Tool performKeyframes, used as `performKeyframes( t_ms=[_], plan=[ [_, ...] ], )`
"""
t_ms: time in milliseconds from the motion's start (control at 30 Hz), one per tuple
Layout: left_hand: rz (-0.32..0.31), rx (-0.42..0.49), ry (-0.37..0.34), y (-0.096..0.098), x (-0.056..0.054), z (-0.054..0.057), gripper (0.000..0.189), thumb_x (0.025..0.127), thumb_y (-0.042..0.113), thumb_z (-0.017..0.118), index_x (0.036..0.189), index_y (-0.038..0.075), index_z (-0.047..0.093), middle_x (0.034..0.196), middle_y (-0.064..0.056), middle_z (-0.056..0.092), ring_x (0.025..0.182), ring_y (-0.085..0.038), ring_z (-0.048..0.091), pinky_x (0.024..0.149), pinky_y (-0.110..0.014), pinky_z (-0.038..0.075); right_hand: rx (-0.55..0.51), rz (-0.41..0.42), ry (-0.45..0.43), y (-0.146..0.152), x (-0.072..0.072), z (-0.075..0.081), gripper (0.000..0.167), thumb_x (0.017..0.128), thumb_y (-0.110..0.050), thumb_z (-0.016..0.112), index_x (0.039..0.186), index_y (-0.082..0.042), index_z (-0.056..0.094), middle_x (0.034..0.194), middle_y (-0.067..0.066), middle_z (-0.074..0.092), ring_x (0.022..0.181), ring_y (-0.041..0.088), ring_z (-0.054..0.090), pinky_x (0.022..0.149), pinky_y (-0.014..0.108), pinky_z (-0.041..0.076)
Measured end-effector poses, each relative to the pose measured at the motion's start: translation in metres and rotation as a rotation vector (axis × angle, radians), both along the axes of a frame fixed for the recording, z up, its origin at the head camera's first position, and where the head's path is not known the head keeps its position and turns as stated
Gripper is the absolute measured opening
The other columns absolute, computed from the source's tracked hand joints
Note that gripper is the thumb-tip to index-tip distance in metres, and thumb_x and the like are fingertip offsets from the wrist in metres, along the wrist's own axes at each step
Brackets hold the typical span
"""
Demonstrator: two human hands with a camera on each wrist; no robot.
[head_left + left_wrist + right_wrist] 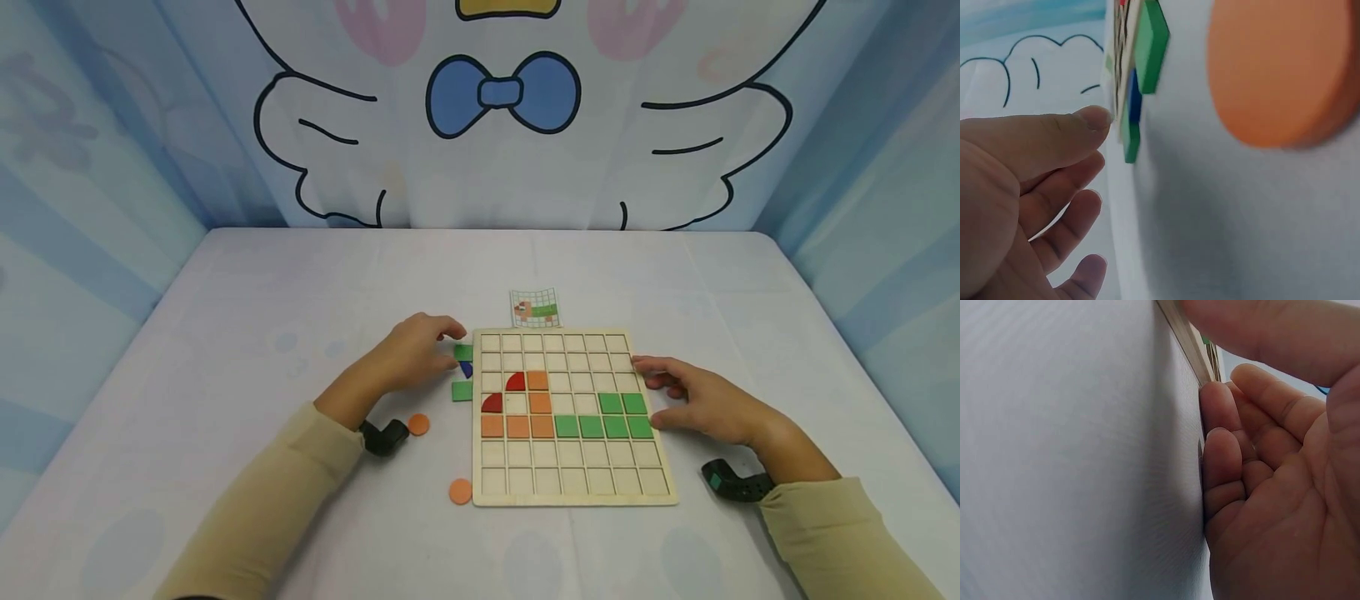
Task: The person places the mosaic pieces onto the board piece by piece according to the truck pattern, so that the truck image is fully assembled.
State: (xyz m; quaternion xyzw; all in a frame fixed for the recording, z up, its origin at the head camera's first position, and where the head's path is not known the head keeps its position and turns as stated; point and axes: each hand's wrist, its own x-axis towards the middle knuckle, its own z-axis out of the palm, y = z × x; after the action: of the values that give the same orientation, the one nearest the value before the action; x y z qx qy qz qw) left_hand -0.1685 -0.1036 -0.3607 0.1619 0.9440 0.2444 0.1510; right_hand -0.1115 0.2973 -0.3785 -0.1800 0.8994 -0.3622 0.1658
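A wooden grid board (573,502) lies flat, its cells partly filled with orange squares (517,427), green squares (591,427) and two red quarter circles (515,382). My left hand (416,352) hovers at the board's left side, fingers loosely bent and holding nothing. Near its fingertips are a green tile (463,352) and a dark blue triangle (467,369); the left wrist view shows them beside the thumb (1094,117). A second green tile (462,391) lies just below. On the opposite side, my right hand (708,404) rests its fingertips and thumb against the board's right edge.
One orange disc (418,424) lies by the left wrist's black camera (385,437); another orange disc (461,492) sits near the board's lower left corner. Behind the board is a small card (535,309) with a gridded picture. A patterned curtain (502,167) hangs beyond the white table (337,275).
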Motion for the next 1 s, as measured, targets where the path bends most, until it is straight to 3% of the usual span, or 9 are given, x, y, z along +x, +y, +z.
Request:
performKeyframes(
  t_ms=[300,1000],
  plan=[
    [0.046,-0.003,-0.025,-0.002,-0.006,-0.01,0.041,0.092,0.011,0.074,0.131,0.012,0.062,0.125,-0.003,0.062,0.116,-0.023,0.054,0.1,-0.039,0.046,-0.005,0.006,0.002,0.0,0.0,-0.001,0.077,0.083,-0.017,0.082,0.148,-0.002,0.043,0.146,0.016,0.049,0.121,0.025,0.051,0.094,0.02,0.039],
    [0.026,-0.009,-0.024,0.007,-0.011,-0.013,0.034,0.093,0.007,0.069,0.126,0.009,0.063,0.121,-0.005,0.064,0.114,-0.023,0.056,0.1,-0.039,0.045,0.0,0.009,0.002,0.0,0.0,0.0,0.076,0.084,-0.017,0.081,0.149,-0.002,0.042,0.146,0.017,0.049,0.122,0.027,0.05,0.095,0.019,0.039]
  ],
)
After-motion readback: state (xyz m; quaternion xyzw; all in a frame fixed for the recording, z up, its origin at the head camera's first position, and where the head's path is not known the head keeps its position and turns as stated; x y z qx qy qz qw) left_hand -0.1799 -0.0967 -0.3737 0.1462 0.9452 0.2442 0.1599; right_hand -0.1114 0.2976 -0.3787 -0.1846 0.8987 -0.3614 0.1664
